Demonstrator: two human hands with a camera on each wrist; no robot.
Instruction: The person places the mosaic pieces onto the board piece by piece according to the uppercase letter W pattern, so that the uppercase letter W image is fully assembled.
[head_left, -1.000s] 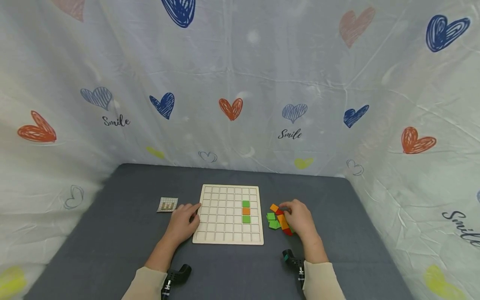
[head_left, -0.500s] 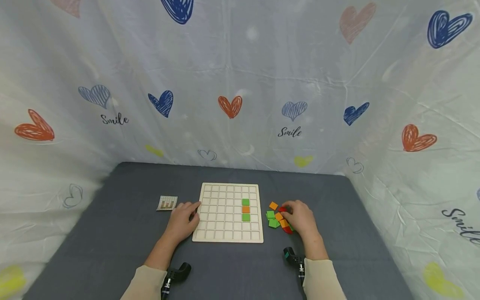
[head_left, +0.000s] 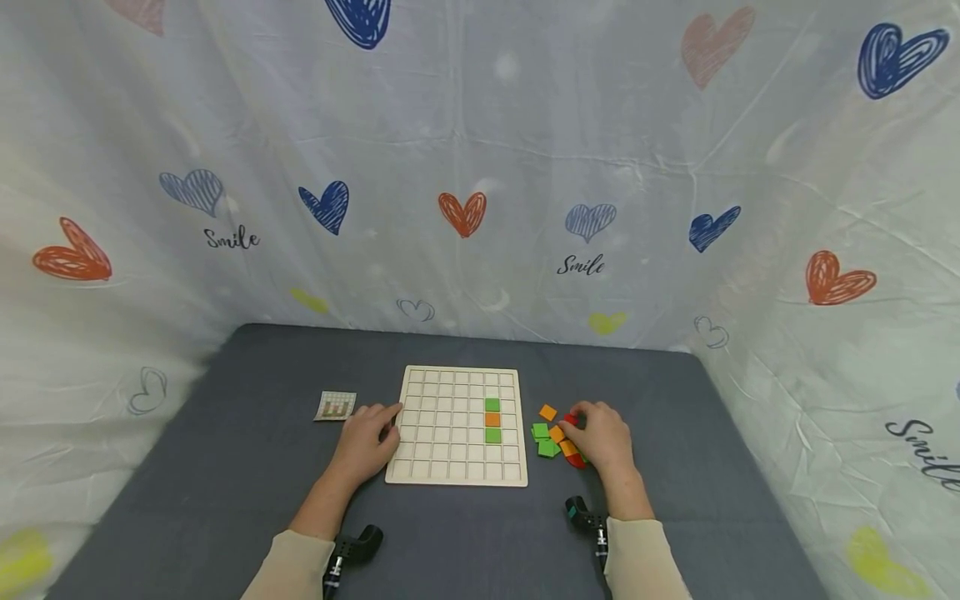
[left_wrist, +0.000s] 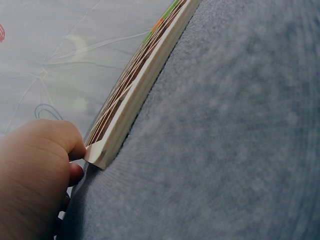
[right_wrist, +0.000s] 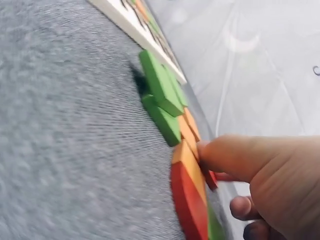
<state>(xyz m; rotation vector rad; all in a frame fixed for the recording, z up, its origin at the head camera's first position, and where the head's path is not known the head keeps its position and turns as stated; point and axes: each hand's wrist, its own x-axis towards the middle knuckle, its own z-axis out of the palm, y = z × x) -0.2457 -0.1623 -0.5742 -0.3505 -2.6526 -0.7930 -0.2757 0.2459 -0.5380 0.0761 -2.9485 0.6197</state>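
Printed card: flat on the tabletop, just beyond and to the left of the left fingers, with a grid and brown figures on it, details too small to read.

Left hand: index finger and thumb at the left edge of the board, the index fingertip touching it; whether they pinch the rim or only rest against it cannot be told. Cream sleeve and black wrist device behind these fingers.

Board: pale, square, divided into a grid of cells; flat, between the left fingers and the right fingers.

Set tiles, one column, well to the right of the left fingers, counted from the far side: upper green tile, orange tile, lower green tile; each in its own cell.

Loose green pieces: left of the right fingers, in a small overlapping heap.

Loose orange pieces: one apart, to the left of the right fingertips; others just below the thumb.

Red piece: pinched between the right thumb and index finger, partly hidden.

Second red piece: curved-sided, nearer the wearer than those fingertips.

Right hand: above the heap's right side, thumb and index finger brought together on the red piece.
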